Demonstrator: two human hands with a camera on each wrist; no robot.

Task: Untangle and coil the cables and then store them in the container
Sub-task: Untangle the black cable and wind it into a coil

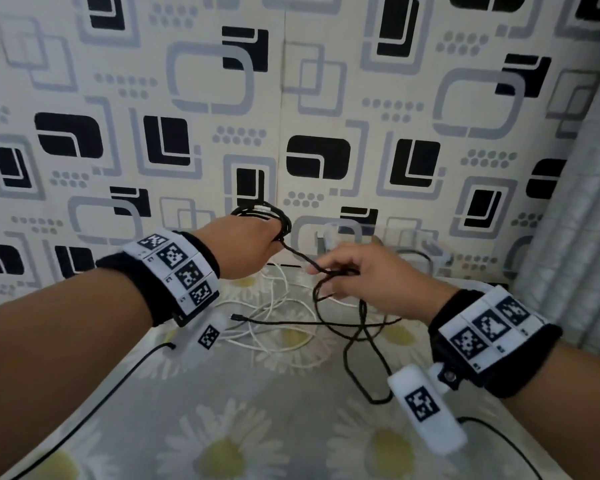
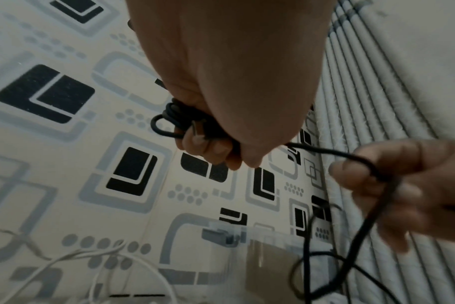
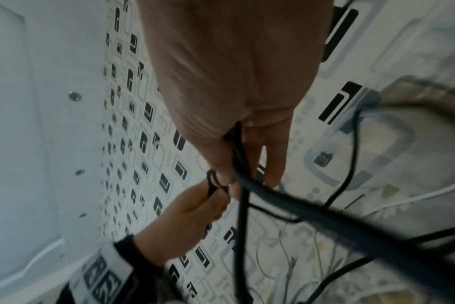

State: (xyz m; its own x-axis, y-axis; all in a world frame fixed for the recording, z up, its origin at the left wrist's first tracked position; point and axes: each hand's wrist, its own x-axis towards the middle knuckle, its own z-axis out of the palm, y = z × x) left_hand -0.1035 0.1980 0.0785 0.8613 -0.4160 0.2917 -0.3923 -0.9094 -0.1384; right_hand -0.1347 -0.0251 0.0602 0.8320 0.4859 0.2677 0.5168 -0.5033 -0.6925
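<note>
My left hand (image 1: 253, 247) is raised and grips several coiled loops of a black cable (image 1: 281, 220); in the left wrist view its fingers (image 2: 208, 148) curl round that coil (image 2: 169, 121). One strand runs right to my right hand (image 1: 347, 275), which pinches the black cable (image 1: 329, 271); the right hand's fingers (image 2: 372, 181) show it too. In the right wrist view the strand (image 3: 240, 164) runs down under the palm. The rest of the black cable (image 1: 357, 337) trails in loose loops on the cloth. A tangle of white cables (image 1: 274, 323) lies beneath the hands. A clear plastic container (image 1: 378, 244) stands behind them, against the wall.
A daisy-print cloth (image 1: 257, 427) covers the surface. Patterned wallpaper (image 1: 291, 98) rises right behind, and a pleated curtain (image 1: 575, 202) hangs at the right. Thin black leads (image 1: 94, 400) run from the wrist cameras across the cloth.
</note>
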